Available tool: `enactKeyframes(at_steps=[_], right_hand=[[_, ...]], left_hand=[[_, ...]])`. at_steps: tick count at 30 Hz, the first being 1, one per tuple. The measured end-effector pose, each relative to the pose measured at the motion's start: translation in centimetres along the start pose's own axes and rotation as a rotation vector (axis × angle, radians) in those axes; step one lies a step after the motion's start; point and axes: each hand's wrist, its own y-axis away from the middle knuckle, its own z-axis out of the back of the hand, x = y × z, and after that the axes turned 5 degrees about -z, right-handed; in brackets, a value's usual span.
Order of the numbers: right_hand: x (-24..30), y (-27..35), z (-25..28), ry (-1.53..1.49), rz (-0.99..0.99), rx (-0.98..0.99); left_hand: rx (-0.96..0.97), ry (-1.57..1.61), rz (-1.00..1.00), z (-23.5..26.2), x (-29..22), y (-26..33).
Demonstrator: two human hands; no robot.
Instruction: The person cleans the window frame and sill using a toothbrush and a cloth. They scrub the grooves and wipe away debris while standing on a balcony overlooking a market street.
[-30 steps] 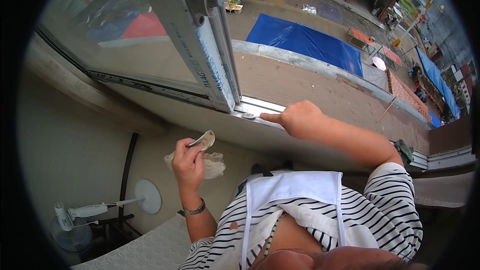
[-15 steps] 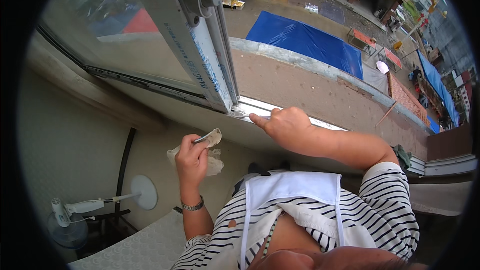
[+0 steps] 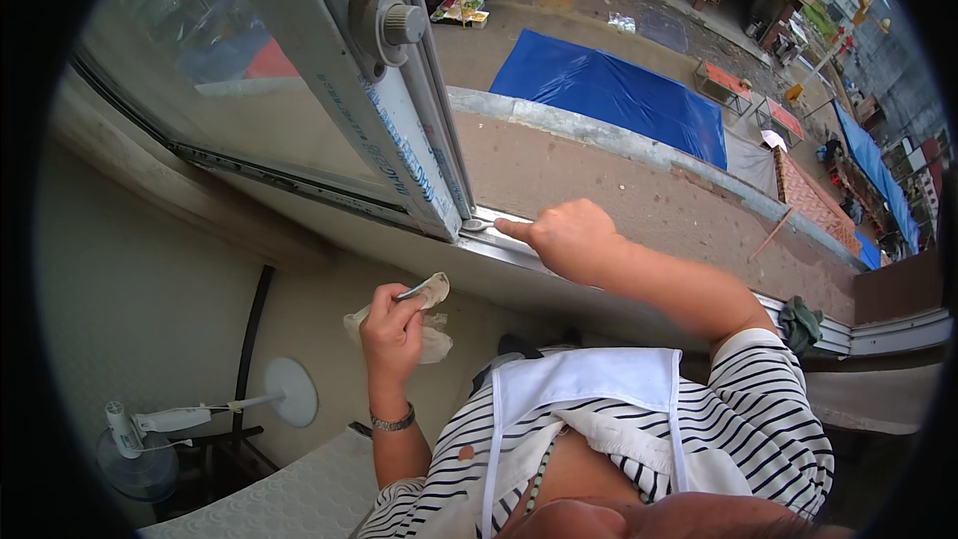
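While the right hand (image 3: 564, 238) lay clenched with its forefinger out on the window track (image 3: 499, 240), at twelve o'clock from the person's chest, the left hand (image 3: 391, 327) grasped a crumpled cloth (image 3: 427, 314) at nine o'clock. That cloth looked soft, light and limp, best pinched by a bunched fold.

Right hand (image 3: 569, 237) slides left along window track (image 3: 519, 250), from open stretch toward foot of sash frame (image 3: 399, 130); index fingertip now just beside frame's lower corner. Left hand (image 3: 392, 327) with crumpled cloth (image 3: 424, 314) sits slightly lower and nearer track. View leans closer to window
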Motion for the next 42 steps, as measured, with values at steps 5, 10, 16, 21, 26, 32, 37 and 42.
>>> enactKeyframes(at_steps=[5,10,16,21,26,32,37,42], right_hand=[[0.3,0.0,-1.7,-0.001,0.009,0.007],[-1.8,2.9,2.7,0.095,-0.004,0.201],[-1.6,0.9,0.4,0.124,0.072,-0.027],[-0.9,0.0,-2.1,0.035,0.121,-0.15],[-2.5,2.6,0.4,0.02,0.053,0.159],[-7.5,10.6,4.0,0.116,-0.049,0.354],[-5.2,7.6,3.0,-0.023,-0.016,0.04],[-4.8,4.5,-2.7,-0.167,-0.005,0.008]], left_hand=[[0.029,-0.003,-0.036,-2.2,-0.4,-1.0],[-0.048,-0.049,-0.006,-1.2,-0.6,-0.6],[-0.042,-0.047,0.046,-0.9,0.5,1.4],[0.027,-0.006,0.051,-2.0,-0.1,1.1],[-0.043,-0.001,-0.002,-2.6,-2.0,-0.7],[-0.098,-0.063,0.093,-1.0,-0.5,2.2],[-0.007,-0.018,0.066,-1.8,-0.3,1.7],[0.041,0.029,-0.001,-3.4,-2.2,-1.1]])
